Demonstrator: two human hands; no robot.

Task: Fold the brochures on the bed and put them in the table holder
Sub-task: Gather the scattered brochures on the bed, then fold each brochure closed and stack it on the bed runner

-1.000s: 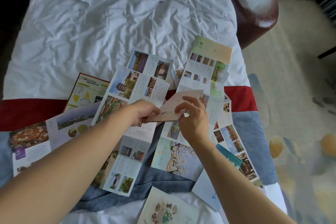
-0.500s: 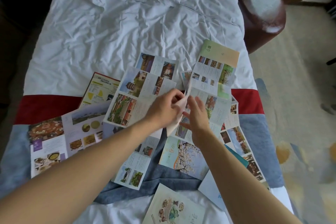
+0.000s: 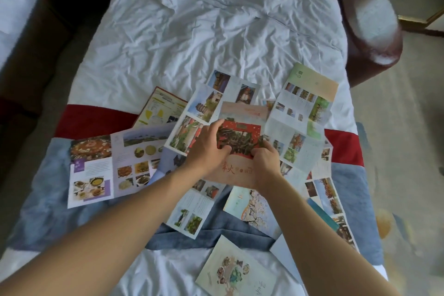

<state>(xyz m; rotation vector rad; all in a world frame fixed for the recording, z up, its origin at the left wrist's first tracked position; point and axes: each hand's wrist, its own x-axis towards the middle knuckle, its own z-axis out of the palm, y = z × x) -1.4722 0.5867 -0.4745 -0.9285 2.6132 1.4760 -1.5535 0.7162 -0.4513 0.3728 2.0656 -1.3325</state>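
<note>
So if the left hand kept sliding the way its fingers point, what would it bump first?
Probably the right hand. The left hand points rightward across the red-and-tan brochure both are holding; depth is unclear.

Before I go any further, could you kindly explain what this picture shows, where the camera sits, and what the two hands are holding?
There is no machine here: a camera worn on a person's head looks down at their two bare arms. The left hand and right hand together grip a pinkish brochure with a red picture panel, both resting on it. Under it lies a bed with crumpled white sheets, strewn with unfolded photo brochures, such as a purple-trimmed food leaflet. A dark red rounded chair stands beside the bed.
</note>
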